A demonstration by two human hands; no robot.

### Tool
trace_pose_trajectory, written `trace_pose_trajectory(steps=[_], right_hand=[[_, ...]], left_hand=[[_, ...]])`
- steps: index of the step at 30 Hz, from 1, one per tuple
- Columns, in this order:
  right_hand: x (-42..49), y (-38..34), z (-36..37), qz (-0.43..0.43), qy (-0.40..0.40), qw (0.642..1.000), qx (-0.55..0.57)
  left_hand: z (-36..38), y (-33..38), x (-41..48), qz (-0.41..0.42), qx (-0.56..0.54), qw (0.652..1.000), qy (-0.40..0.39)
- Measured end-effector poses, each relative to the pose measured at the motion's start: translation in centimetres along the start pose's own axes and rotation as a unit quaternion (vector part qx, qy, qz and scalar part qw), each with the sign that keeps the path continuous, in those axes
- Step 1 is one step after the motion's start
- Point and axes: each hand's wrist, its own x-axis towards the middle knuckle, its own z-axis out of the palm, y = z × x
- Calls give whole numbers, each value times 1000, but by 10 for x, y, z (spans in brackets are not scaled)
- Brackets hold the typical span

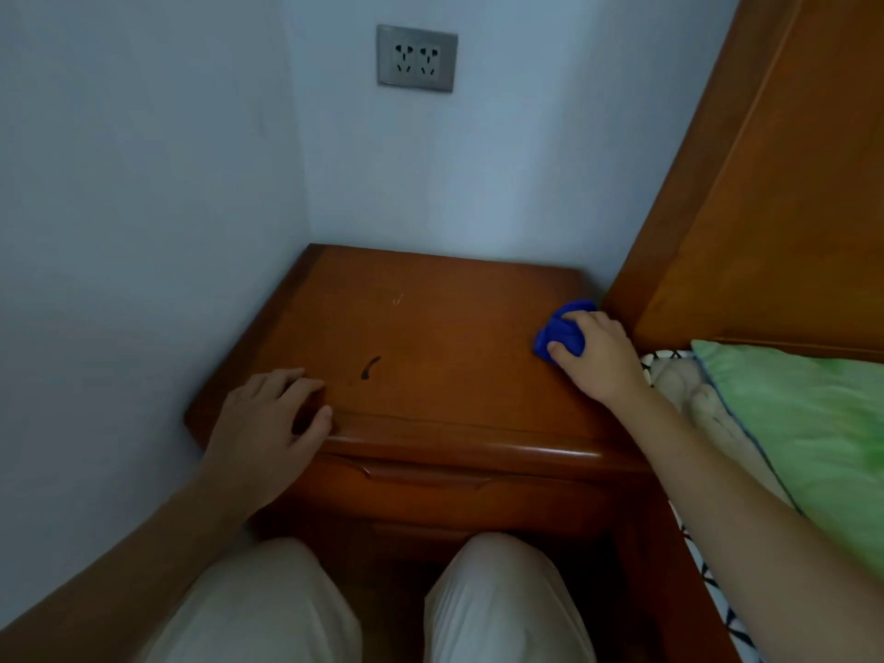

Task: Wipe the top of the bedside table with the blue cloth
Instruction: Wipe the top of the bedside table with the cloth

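The wooden bedside table (430, 327) fills the corner between two pale walls. My right hand (600, 356) is shut on the bunched blue cloth (562, 330) and presses it onto the tabletop at the right edge, close to the headboard. My left hand (272, 418) rests flat on the front left corner of the tabletop, fingers spread, holding nothing. A small dark curved mark (370, 367) lies on the wood just right of my left fingers.
A tall wooden headboard (765, 208) rises to the right, with a green pillow (803, 423) and patterned bedding below it. A double wall socket (416, 58) sits above the table. The drawer front (454, 485) faces my knees (502, 600).
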Motion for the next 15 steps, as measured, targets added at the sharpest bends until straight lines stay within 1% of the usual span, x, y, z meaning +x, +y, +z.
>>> trace_pose_trajectory(steps=[7, 9, 15], right_hand=[[-77, -4, -16, -19, 7, 1000, 8], [-84, -7, -18, -16, 8, 1000, 0], [-74, -25, -6, -3, 23, 1000, -3]], left_hand=[[0, 4, -9, 10, -21, 1000, 13], [-1, 4, -9, 11, -18, 1000, 9], [-12, -5, -10, 27, 19, 999, -36]])
